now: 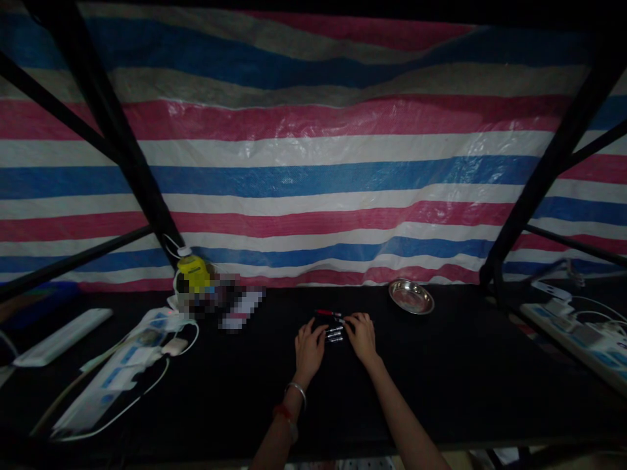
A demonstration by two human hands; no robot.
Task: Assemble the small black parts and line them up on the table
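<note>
Several small shiny, silvery-clear sticks (334, 337) lie side by side on the black tabletop (441, 378), between my two hands. My left hand (309, 347) touches their left ends, its fingers bent and apart. At the right, my right hand (361, 336) rests by the upper end of the group, fingertips near a small dark piece; whether it grips that piece is too small to tell. Just beyond the hands lies a red and dark pen-like stick (327, 313). A bracelet and a red band circle my left wrist.
A round metal dish (411, 297) stands at the back right. Power strips with cables (122, 369) lie at the left, and another power strip (582, 333) at the right. A yellow bottle (194, 271) stands back left. Black frame bars and a striped sheet (333, 176) enclose the table.
</note>
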